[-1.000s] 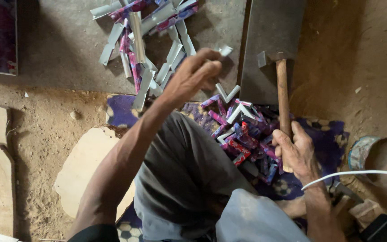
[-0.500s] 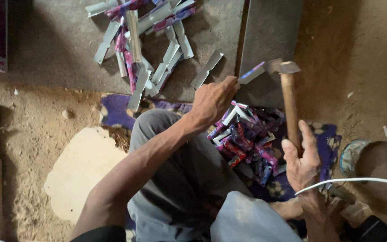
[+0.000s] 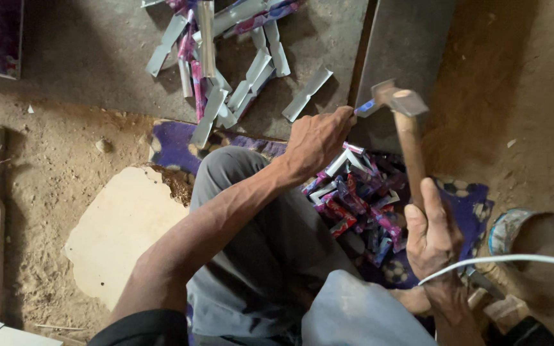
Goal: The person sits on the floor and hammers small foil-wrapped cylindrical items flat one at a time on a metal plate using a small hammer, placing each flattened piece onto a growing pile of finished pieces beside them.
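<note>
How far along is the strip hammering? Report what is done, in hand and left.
Done: a heap of flattened silvery strips lies on the grey slab. In hand: the left hand holds one coloured strip at the metal block, and the right hand raises the hammer over it. Left: a pile of coloured strips waits on the purple mat.

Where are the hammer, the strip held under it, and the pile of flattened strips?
hammer [image 3: 410, 138], head view, on the wooden handle.
held strip [image 3: 365, 107], head view, on its free end.
pile of flattened strips [image 3: 226, 64], head view, on the pile's middle.
</note>
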